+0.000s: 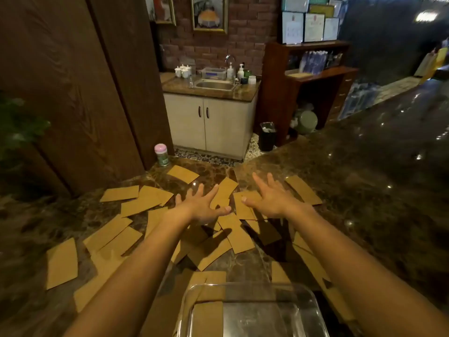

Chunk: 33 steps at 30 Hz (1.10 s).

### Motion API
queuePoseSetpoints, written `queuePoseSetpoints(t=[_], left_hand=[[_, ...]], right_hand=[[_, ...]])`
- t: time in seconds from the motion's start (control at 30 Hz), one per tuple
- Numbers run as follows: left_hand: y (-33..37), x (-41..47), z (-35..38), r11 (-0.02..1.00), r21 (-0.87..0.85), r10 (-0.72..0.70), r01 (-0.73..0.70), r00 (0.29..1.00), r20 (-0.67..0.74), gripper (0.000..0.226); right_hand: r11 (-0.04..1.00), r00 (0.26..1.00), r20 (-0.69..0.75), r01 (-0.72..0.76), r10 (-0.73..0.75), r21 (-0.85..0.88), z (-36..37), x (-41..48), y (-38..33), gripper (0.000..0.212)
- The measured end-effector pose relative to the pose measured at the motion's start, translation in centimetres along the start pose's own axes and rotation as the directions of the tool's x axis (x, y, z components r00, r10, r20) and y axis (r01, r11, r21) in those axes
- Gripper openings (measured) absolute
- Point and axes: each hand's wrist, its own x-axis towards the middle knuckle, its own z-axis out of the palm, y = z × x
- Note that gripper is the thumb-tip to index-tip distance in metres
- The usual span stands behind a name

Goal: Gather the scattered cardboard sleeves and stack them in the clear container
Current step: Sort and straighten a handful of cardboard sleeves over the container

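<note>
Several flat tan cardboard sleeves (141, 205) lie scattered across the dark marble counter (364, 190), some overlapping. The clear container (313, 295) sits at the near edge, bottom centre, with nothing visibly inside; sleeves show through its wall. My left hand (201, 203) hovers palm down with fingers spread over the middle sleeves. My right hand (269, 198) is stretched out beside it, fingers apart, above another sleeve (245, 207). Neither hand holds anything.
A small jar with a pink lid (161, 154) stands at the counter's far edge. Beyond are a sink cabinet (211, 122), a black bin (267, 136) and wooden shelves (311, 81). A dark wood panel (73, 93) rises on the left.
</note>
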Motion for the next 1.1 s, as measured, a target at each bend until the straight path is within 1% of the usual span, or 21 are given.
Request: queuePoseSetpoints(t=[0.1,0.2,0.33,0.4,0.5,0.63,0.73,0.8,0.87,0.93,1.0,1.1], left_hand=[[-0.4,0.4,1.8,0.999,0.028,-0.029,0.028,0.998,0.052,0.093],[-1.0,1.5,3.0,1.0,-0.005,-0.028,0.029,0.998,0.048,0.089],[-1.6,3.1,3.3,0.999,-0.019,-0.027,0.026,0.999,-0.024,0.078],[-1.9,3.8,3.4,0.999,-0.019,-0.045,0.044,0.997,-0.066,0.077],[-2.0,4.9,3.6,0.997,-0.016,-0.077,0.076,0.994,-0.079,0.08],[-0.9,6.0,3.8,0.994,0.035,-0.103,0.108,0.987,-0.125,0.088],[-0.2,7.0,3.6,0.993,0.012,-0.11,0.113,0.98,-0.167,0.093],[0.1,7.6,3.3,0.99,-0.007,-0.141,0.141,0.975,-0.171,0.095],[0.2,8.1,3.0,0.987,-0.054,-0.161,0.154,0.973,-0.167,0.091],[0.3,8.4,2.8,0.977,-0.161,-0.165,0.139,0.973,-0.159,0.083],[0.3,8.3,2.7,0.953,-0.29,-0.135,0.088,0.981,-0.143,0.074],[0.0,7.7,2.3,0.873,-0.488,-0.11,-0.003,0.973,-0.201,0.052]], right_hand=[[1.0,0.998,0.066,-0.021,0.021,0.002,1.8,0.8,0.3,0.1],[0.994,0.991,0.096,-0.095,0.09,0.053,3.6,2.4,1.0,0.103],[0.971,0.979,0.057,-0.201,0.195,0.128,4.5,4.2,1.9,0.088],[0.958,0.969,0.019,-0.245,0.245,0.147,4.8,4.9,2.2,0.085],[0.936,0.947,-0.014,-0.314,0.32,0.16,5.1,6.0,1.9,0.093],[0.904,0.912,-0.035,-0.399,0.408,0.153,5.9,7.1,-0.2,0.113],[0.876,0.882,-0.032,-0.463,0.471,0.131,6.5,7.7,-1.6,0.116],[0.859,0.871,0.011,-0.487,0.491,0.16,6.6,8.4,-1.9,0.118],[0.863,0.88,0.061,-0.475,0.472,0.172,6.4,8.9,-1.7,0.118],[0.858,0.883,0.097,-0.469,0.459,0.209,6.2,8.9,-1.4,0.114],[0.855,0.896,0.081,-0.441,0.437,0.273,6.1,8.7,-1.2,0.11],[0.844,0.922,0.025,-0.363,0.386,0.395,6.0,8.1,-0.7,0.097]])
